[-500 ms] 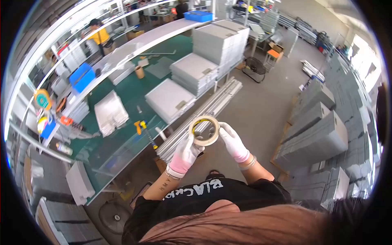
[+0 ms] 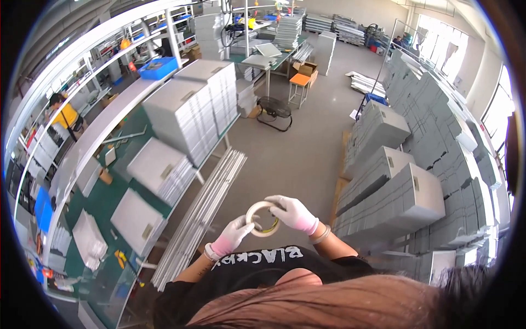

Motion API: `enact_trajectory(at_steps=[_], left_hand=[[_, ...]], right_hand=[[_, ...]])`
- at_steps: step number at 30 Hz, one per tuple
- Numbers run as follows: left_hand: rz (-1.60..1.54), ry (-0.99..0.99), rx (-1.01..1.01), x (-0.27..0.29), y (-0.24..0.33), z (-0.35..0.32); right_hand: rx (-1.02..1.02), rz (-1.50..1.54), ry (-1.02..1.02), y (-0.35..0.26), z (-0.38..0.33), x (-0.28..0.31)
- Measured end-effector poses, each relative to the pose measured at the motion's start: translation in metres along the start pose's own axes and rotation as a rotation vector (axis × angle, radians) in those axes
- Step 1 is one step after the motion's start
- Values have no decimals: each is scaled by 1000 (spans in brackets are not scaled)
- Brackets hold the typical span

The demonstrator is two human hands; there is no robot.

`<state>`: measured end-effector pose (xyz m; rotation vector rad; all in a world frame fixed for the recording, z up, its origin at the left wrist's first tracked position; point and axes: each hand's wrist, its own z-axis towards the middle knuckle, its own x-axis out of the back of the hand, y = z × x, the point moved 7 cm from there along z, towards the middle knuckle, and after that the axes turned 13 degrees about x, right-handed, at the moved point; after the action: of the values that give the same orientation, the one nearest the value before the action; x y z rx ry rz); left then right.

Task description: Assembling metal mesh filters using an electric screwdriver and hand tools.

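Observation:
A roll of cream-coloured tape [image 2: 252,213] is held between my two gloved hands, in front of my chest. My left hand [image 2: 233,236], in a white glove with a pink cuff, pinches the roll's left rim with the thumb on its near face. On the upper right side my right hand [image 2: 294,213], gloved the same way, grips the rim, its fingers partly hidden behind the ring. Through the roll's open middle some fingers and the yellowish inner core show.
To the left a green-topped workbench [image 2: 123,211] bears stacks of grey panels [image 2: 186,118] and a yellow-handled tool [image 2: 119,259]. Long metal profiles [image 2: 203,214] lie beside it. A black floor fan [image 2: 274,112] stands ahead. More panel stacks [image 2: 402,192] line the right. A person [image 2: 66,114] is far left.
My view has swung to the right, so the bench has shifted left. The tape roll sits lower, closer to my chest, and my right hand has moved onto its upper rim.

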<state>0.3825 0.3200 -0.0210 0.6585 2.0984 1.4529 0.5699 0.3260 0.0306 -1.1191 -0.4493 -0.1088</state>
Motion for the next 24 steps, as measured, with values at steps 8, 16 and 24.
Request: enact_trajectory(at_steps=[8,16,24], left_hand=[[572,16,-14,93,96,178],[411,320,-11,205,194,512],[658,-632,-210,4,322,896]], right_hand=[[68,-93,-116,130,128,142],[-251,-244,622,357,158,397],[-516,-482,1034,429,100,615]])
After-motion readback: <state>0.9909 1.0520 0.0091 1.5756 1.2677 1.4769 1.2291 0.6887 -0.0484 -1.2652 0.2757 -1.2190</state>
